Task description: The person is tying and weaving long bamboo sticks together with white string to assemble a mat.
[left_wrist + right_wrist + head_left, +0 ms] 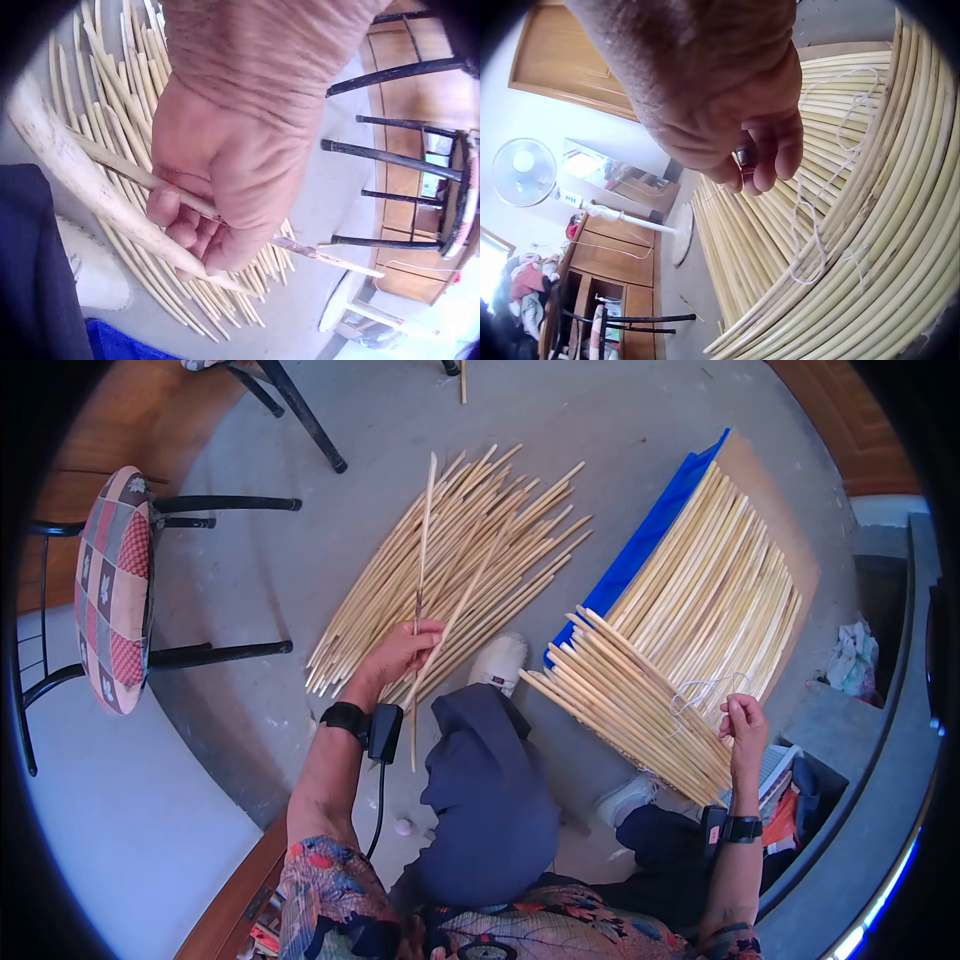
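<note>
My left hand [402,650] pinches two pale peeled stalks above a loose pile of stalks [375,605]. One is a thin stalk [124,166] running through the fingers; the other, a thicker stalk [97,187], crosses it at the fingertips. On the right side, my right hand [745,730] has its fingers curled together over a mat of stalks laid side by side [700,570]. A thin needle [713,194] sticks out from its fingertips, and a metal thimble ring [742,157] circles one finger. White thread [816,225] lies looped over the mat.
Blue sheeting [640,550] and brown board [780,510] edge the mat. A cushioned chair [120,590] stands at left. My shoe [500,660] is between pile and mat. A box of odds and ends [785,790] sits right; a fan [525,172] stands beyond.
</note>
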### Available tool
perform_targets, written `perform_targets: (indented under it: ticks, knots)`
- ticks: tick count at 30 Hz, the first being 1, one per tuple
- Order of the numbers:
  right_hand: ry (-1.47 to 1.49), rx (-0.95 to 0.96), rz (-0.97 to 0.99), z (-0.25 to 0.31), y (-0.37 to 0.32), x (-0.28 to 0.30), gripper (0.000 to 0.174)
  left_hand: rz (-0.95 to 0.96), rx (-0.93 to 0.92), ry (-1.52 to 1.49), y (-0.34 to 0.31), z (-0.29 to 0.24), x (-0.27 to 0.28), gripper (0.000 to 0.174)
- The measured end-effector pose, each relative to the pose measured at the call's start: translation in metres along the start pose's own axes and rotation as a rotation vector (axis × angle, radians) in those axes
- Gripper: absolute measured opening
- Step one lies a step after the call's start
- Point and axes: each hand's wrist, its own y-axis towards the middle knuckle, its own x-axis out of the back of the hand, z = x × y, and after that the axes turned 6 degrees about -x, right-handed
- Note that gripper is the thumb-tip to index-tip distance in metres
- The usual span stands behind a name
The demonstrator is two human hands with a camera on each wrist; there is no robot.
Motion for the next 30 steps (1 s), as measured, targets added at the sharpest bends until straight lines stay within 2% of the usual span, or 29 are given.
perform_targets:
  ticks: [5,8,9,11,13,15,17,19,20,21,22,24,26,28,29,30]
  knots:
    - [-0.083,-0.003,-0.017,-0.020,0.032,0.001,0.011,0.081,-0.073,-0.124,-0.011,-0.031,-0.009,0.024]
    - [-0.171,-0.020,-0.052,-0.022,0.048,-0.004,0.011,0.039,-0.194,-0.087,-0.024,-0.060,-0.025,0.015]
    - [-0.212,-0.030,-0.068,-0.027,0.055,-0.004,0.011,0.036,-0.199,-0.076,-0.031,-0.071,-0.029,0.015]
    - [-0.236,-0.028,-0.086,-0.045,0.071,-0.003,0.011,0.033,-0.325,-0.050,-0.043,-0.097,-0.039,0.014]
    - [-0.573,0.441,-0.222,-0.056,0.079,-0.008,0.010,0.047,-0.377,0.038,-0.058,-0.123,-0.053,0.015]
    - [-0.586,0.410,-0.247,-0.052,0.078,-0.013,0.010,0.035,-0.476,0.102,-0.068,-0.142,-0.067,0.015]
    - [-0.594,0.383,-0.276,-0.038,0.067,-0.022,0.010,0.038,-0.491,0.200,-0.081,-0.163,-0.085,0.015]
    - [-0.775,0.311,-0.319,-0.021,0.057,-0.029,0.012,0.053,-0.539,0.316,-0.089,-0.183,-0.107,0.015]
    - [-0.825,0.178,-0.314,-0.015,0.055,-0.034,0.013,0.039,-0.609,0.377,-0.093,-0.189,-0.123,0.015]
    - [-0.833,0.226,-0.300,-0.028,0.061,-0.035,0.014,0.030,-0.684,0.433,-0.098,-0.194,-0.137,0.015]
    - [-0.847,0.270,-0.291,-0.039,0.067,-0.032,0.015,0.029,-0.688,0.576,-0.100,-0.197,-0.143,0.015]
    - [-0.900,0.155,-0.248,-0.013,0.045,-0.033,0.017,0.040,-0.689,0.826,-0.113,-0.208,-0.168,0.016]
    - [-0.822,0.221,-0.263,0.006,0.028,-0.030,0.019,0.101,-0.721,0.950,-0.125,-0.210,-0.194,0.015]
    - [-0.793,0.312,-0.293,0.020,0.019,-0.027,0.022,0.213,-0.638,0.910,-0.122,-0.202,-0.208,0.016]
    - [-0.576,0.398,-0.234,0.031,0.009,-0.024,0.023,0.262,-0.650,0.928,-0.127,-0.202,-0.220,0.016]
    - [-0.361,0.481,-0.179,0.046,-0.003,-0.021,0.024,0.250,-0.722,1.101,-0.136,-0.202,-0.234,0.016]
